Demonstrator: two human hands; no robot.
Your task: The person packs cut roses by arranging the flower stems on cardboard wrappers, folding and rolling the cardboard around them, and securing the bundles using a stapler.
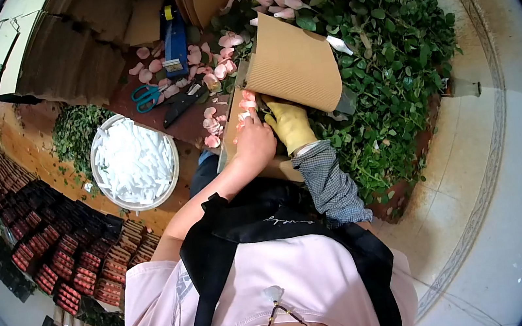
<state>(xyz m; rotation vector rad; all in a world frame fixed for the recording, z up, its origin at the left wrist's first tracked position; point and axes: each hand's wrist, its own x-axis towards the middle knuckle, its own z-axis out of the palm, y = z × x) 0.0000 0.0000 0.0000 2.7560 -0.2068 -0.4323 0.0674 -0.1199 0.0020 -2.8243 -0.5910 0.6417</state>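
Corrugated cardboard sheet [293, 60]: tan, ribbed, curled; located just beyond the gloved right hand [289, 123]. Whether those fingers are clamped, cannot tell; partly hidden. Left hand [257, 142]: fingers at pink petals [246, 103]; apart or together, cannot tell. Left of the fingers: round pale tub [176, 174], heaped with white sleeves [132, 163]. Farther left: black trays [101, 223], reddish pieces in some. Apron [258, 219]: pale script, not surely readable.

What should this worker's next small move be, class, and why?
Probably the left hand should settle the pink blooms neatly, since it reaches right to them and the corrugated cardboard curves upward, leaving them uncovered.
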